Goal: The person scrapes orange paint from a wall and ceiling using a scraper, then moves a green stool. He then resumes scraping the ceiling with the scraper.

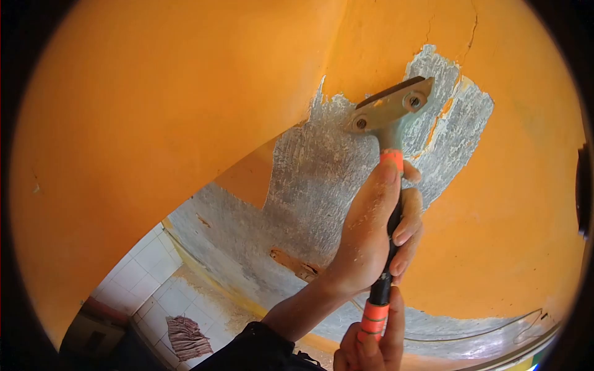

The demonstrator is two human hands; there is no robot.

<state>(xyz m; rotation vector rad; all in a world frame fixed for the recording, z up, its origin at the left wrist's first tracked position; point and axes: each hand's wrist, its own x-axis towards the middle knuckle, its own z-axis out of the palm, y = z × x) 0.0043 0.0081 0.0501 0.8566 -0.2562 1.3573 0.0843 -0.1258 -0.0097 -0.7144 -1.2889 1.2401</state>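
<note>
A long-handled scraper [383, 117] with a metal head, a wide blade and a black handle with orange bands is raised against an orange painted wall [495, 247]. Its head overlaps the bare grey patch [309, 179] where the paint is gone. My left hand [377, 229] wraps around the handle just below the head, thumb along the upper orange band; dust flecks cling to its skin. Lower down, my right hand [371, 346] grips the bottom orange band, partly cut off by the frame edge.
An orange sloping surface [154, 111] fills the upper left. Cracks [473, 28] run through the paint at top right. Below, a crumpled reddish cloth [187, 338] lies on white tiles [176, 297] strewn with debris. A thin cable [470, 337] curves along the wall at lower right.
</note>
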